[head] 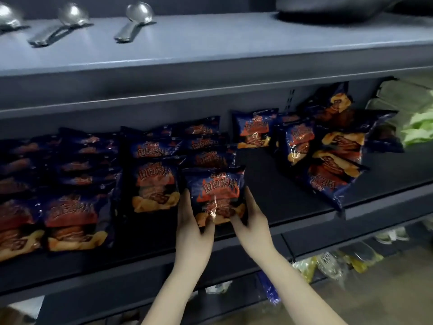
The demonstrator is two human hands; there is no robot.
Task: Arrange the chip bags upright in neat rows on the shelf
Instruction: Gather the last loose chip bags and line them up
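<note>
Cut off by the left picture edge: the front chip bag (16, 221) at the shelf's (269, 184) left end and a ladle (7, 17) on the upper shelf (210, 43); by the top edge, a dark pan (332, 8); by the right edge, pale green packs (417, 127). Hidden: all but the top strips of rear bags (201, 143) behind each row's front one, and the held chip bag's (216, 193) lower corners under the left hand (192, 224) and right hand (251, 219). Too blurred to name: packets (328, 263) below the shelf.
</note>
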